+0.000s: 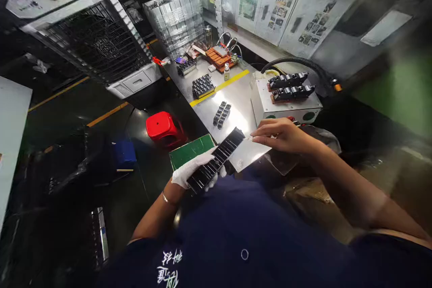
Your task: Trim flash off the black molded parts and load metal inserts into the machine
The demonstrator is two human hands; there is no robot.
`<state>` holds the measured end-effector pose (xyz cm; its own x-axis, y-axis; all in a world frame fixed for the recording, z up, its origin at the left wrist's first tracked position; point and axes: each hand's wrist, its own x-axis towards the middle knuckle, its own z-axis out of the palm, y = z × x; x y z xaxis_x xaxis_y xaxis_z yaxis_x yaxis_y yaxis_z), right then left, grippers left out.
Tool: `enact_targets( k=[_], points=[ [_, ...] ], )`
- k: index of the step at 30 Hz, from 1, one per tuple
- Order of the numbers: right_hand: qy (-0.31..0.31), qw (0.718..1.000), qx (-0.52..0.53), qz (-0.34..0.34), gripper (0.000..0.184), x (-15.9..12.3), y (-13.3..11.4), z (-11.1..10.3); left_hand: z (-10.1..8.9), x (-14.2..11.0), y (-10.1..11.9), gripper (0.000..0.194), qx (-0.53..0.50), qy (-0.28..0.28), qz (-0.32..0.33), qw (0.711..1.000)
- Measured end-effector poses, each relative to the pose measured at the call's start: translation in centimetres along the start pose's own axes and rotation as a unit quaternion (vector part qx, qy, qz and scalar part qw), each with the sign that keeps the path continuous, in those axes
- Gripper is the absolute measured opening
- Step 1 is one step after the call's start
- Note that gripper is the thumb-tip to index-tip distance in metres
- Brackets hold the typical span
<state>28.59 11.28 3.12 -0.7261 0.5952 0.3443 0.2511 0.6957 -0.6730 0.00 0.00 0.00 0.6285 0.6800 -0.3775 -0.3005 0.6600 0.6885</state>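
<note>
My left hand [193,168], in a white glove, is closed around a long black slotted plastic piece [219,156], which is tilted with its far end up and to the right. Just beside that far end is my bare right hand [281,135], its thumb and fingers pinched together. Whatever small, pale thing lies between those fingertips is too small to name. Under and beyond the black piece shows a whitish sheet [248,155] at the table's near edge. A green board [189,152] lies left of the gloved hand.
Small black parts [222,114] lie on the metal table, with more black parts [203,86] behind. A white box [286,110] at right bears two black assemblies [292,93]. Farther back stand an orange fixture [219,57] and a small bottle [226,72]. A red stool [162,126] stands left.
</note>
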Motion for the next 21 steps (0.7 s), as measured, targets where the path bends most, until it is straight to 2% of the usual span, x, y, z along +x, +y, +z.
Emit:
enact_targets(
  k=[6,10,12,14,17,18,19,21],
  points=[
    [-0.077,0.997,-0.005,-0.016,0.024,0.9,0.5,-0.9,0.5,-0.4,1.2,0.068,0.066,-0.038,-0.055,0.996],
    [-0.067,0.996,0.054,-0.005,0.024,1.2,1.3,-0.4,0.6,0.0,1.3,0.053,0.059,-0.05,-0.111,0.991],
    [-0.033,0.994,0.103,0.023,0.025,1.2,1.6,0.5,0.4,0.4,1.0,0.056,0.048,-0.066,-0.132,0.988],
    [0.044,0.986,0.14,0.076,0.028,1.3,1.8,1.9,0.2,0.8,0.7,0.064,0.037,-0.074,-0.132,0.988],
    [0.21,0.945,0.167,0.187,0.037,1.3,1.7,4.0,0.6,1.5,0.6,0.061,0.027,-0.016,-0.081,0.996],
    [0.244,0.93,0.169,0.216,0.041,1.3,1.6,4.6,0.9,1.6,0.6,0.059,0.033,0.014,-0.057,0.998],
    [0.258,0.923,0.162,0.235,0.044,1.3,1.4,5.1,1.2,1.8,0.7,0.06,0.044,0.04,-0.034,0.998],
    [0.243,0.932,0.118,0.241,0.05,1.2,0.9,5.7,1.9,1.9,1.0,0.067,0.071,0.075,0.005,0.995]
  ],
)
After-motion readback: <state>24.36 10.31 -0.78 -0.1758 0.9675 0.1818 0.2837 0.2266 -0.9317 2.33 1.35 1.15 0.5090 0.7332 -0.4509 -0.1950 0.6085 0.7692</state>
